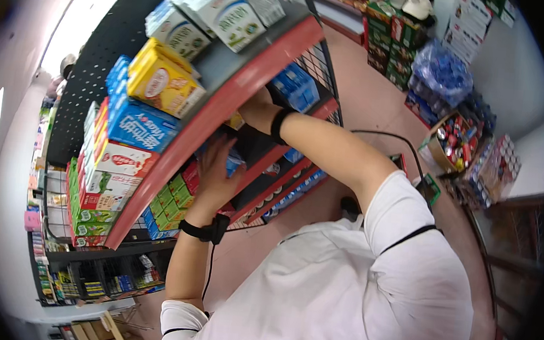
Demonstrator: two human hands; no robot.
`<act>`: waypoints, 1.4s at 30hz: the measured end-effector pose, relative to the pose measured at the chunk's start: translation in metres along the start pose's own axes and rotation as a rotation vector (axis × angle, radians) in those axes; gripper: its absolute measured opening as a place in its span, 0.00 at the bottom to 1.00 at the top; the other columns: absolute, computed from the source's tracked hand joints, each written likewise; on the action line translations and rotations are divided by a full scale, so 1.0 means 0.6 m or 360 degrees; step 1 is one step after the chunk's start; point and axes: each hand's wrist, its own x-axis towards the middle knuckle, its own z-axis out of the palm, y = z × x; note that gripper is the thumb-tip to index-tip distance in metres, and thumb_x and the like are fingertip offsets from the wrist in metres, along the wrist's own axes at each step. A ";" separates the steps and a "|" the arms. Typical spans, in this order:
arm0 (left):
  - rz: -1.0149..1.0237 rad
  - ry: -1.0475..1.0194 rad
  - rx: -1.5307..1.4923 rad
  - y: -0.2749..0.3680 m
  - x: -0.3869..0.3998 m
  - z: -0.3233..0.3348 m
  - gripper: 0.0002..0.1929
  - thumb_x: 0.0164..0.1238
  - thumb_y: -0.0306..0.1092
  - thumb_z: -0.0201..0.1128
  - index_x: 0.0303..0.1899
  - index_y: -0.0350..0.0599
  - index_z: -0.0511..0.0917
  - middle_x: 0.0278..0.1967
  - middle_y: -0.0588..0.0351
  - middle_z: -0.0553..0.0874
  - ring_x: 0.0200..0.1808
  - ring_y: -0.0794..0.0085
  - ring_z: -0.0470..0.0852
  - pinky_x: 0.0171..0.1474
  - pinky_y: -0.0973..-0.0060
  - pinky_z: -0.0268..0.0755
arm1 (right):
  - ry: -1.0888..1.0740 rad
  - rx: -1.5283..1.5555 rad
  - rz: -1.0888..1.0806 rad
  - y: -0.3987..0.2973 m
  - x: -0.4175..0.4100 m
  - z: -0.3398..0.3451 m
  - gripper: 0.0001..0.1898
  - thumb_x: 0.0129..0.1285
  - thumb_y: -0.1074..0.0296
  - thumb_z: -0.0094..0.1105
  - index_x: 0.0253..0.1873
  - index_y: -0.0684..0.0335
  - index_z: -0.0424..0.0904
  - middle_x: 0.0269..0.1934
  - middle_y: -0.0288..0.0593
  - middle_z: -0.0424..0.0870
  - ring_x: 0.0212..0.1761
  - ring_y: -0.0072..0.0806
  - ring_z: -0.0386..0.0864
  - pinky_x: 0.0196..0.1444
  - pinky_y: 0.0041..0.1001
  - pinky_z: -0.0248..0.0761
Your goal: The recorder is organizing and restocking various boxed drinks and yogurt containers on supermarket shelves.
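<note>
My left hand (217, 173) reaches in under the red front edge of the top shelf (224, 108), its fingers spread and slightly blurred. A blue wrapped pack (235, 161) shows beside its thumb; I cannot tell whether the hand grips or only touches it. Farther along the same lower shelf is my right hand (257, 102), its fingers hidden behind the shelf edge. Below it, a bit of a yellow pack (235, 120) peeks out. Blue packs (296, 88) stand on the lower shelf to the right. Green cartons (172, 200) are stacked left of my left hand.
Above my hands, the top shelf bears a yellow carton (164, 82), blue drink cartons (139, 121) and white cartons (231, 16). Lower tiers hold blue bottles or packs (294, 195). A box of cans (456, 136) sits on the floor at right; a black cable (389, 135) runs from there.
</note>
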 end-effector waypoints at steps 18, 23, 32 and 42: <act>0.0484 0.0302 -0.0441 0.173 0.003 -0.380 0.17 0.73 0.35 0.72 0.58 0.40 0.82 0.50 0.47 0.86 0.55 0.49 0.86 0.59 0.60 0.79 | -0.0305 0.0814 -0.0610 -0.027 -0.011 -0.189 0.28 0.67 0.58 0.71 0.72 0.51 0.80 0.72 0.41 0.81 0.75 0.46 0.77 0.74 0.51 0.70; 0.0211 0.0412 0.0306 0.131 0.102 -0.425 0.39 0.68 0.54 0.74 0.73 0.42 0.73 0.66 0.40 0.80 0.70 0.44 0.78 0.73 0.55 0.72 | -0.0626 0.0127 -0.0529 -0.078 -0.024 -0.309 0.31 0.61 0.56 0.76 0.69 0.51 0.80 0.68 0.45 0.83 0.71 0.48 0.79 0.74 0.48 0.72; -0.0206 -0.0300 0.0471 0.091 0.221 -0.449 0.52 0.56 0.63 0.80 0.74 0.35 0.71 0.62 0.34 0.87 0.66 0.45 0.85 0.70 0.57 0.76 | -0.0955 0.0471 -0.0250 -0.078 -0.078 -0.486 0.42 0.49 0.57 0.81 0.67 0.72 0.74 0.60 0.62 0.82 0.66 0.57 0.80 0.69 0.46 0.75; -0.0074 -0.0487 0.0277 0.092 0.224 -0.447 0.45 0.52 0.63 0.83 0.61 0.32 0.82 0.54 0.36 0.90 0.57 0.48 0.90 0.60 0.60 0.82 | -0.1122 0.1109 0.0047 -0.088 -0.010 -0.750 0.43 0.45 0.71 0.85 0.68 0.66 0.71 0.54 0.47 0.82 0.54 0.28 0.82 0.60 0.32 0.77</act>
